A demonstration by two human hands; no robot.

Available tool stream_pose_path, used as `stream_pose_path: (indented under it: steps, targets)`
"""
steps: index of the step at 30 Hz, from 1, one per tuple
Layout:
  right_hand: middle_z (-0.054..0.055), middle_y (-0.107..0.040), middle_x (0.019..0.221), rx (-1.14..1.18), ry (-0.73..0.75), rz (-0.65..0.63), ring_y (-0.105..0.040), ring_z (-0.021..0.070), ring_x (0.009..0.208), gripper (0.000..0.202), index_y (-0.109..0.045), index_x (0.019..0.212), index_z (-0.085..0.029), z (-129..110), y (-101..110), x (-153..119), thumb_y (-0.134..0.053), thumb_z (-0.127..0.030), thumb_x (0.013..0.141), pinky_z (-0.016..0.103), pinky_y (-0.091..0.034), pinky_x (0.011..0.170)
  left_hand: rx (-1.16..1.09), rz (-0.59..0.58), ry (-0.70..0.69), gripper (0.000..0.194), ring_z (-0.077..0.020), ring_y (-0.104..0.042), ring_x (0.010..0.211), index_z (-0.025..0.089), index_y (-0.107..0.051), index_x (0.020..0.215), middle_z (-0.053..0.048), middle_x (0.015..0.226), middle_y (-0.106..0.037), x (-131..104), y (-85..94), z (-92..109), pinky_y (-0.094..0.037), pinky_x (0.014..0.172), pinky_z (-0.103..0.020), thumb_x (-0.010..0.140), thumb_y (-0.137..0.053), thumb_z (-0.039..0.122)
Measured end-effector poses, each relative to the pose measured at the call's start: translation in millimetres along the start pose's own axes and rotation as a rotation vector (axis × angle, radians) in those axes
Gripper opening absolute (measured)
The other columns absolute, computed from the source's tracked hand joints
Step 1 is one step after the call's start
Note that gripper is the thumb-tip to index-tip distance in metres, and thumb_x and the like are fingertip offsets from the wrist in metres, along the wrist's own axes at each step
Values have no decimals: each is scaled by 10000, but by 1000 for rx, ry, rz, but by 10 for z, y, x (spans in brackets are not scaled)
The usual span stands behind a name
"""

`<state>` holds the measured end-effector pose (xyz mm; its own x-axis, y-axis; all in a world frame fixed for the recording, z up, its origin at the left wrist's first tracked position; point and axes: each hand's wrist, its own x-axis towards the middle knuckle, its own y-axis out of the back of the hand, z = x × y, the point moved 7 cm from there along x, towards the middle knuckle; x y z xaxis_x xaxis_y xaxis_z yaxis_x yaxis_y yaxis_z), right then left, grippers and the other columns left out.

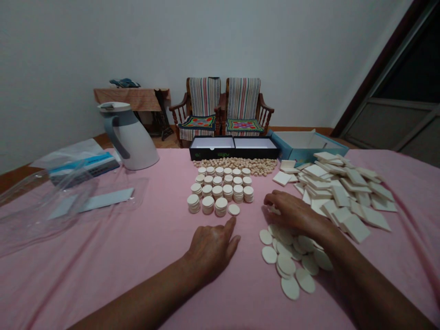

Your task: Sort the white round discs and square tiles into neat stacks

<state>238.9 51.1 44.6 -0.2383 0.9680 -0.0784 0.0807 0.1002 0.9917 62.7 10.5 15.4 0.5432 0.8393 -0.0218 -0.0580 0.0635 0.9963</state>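
Observation:
My left hand (210,247) rests on the pink cloth with its index finger stretched to the front edge of a low stack of round white discs (233,209). Its thumb stands apart, and nothing is held in it. Several taller disc stacks (221,205) form rows just beyond. Over at the right, my right hand (292,210) hovers by a loose heap of discs (286,264), its fingers bent downward. A sliver of a white disc (274,210) shows under those fingers, seemingly pinched; the hand hides most of it.
Small wooden pieces (237,163) lie behind the stacks, before a black divided box (220,153). A blue box (309,145) stands beside a heap of white square tiles (343,192). At left are a white jug (135,142), clear plastic packaging (113,199) and a blue-white pack (84,168).

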Motion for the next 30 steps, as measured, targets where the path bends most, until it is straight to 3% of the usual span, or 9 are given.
stream_pose_path:
  steps: [5,12,17,22,30]
  targets:
    - [128,-617,961,-188,-140,-77,-611,234,824,194,-617,906,-146,123,-21,-24,-463,-241,838,292,-320,583,-12,7,-11,426,-265,-683,762,199,-417,1309,-68,881,-716,-4,16,12,-503,641,-393,936,-336,387]
    - [127,-594,969,-174,-89,-52,-592,211,801,204,-607,955,-143,87,-155,43,-432,-158,851,289,-317,600,-16,12,-1,446,-277,-683,800,155,-410,1310,-92,929,-713,-11,1,-3,-513,658,-414,933,-342,385]
    - [62,-572,953,53,87,19,-544,170,832,203,-584,964,-189,-126,-210,67,-497,-132,790,257,-326,659,-15,11,17,434,-274,-682,822,157,-420,1294,-103,956,-709,-31,-3,-33,-512,681,-412,934,-345,388]
    - [60,-558,924,114,66,40,-515,171,808,197,-585,930,-179,-179,-219,76,-527,-122,751,258,-334,668,-6,-4,49,488,-280,-677,849,128,-377,1337,-120,977,-705,-29,-21,-59,-510,698,-405,931,-341,397]
    - [75,-551,995,327,271,263,-503,184,925,261,-557,1061,-180,-674,12,80,-525,-153,804,279,-390,791,-13,-2,52,499,-282,-674,848,128,-369,1344,-122,959,-704,-13,-26,-69,-505,702,-404,926,-342,400]
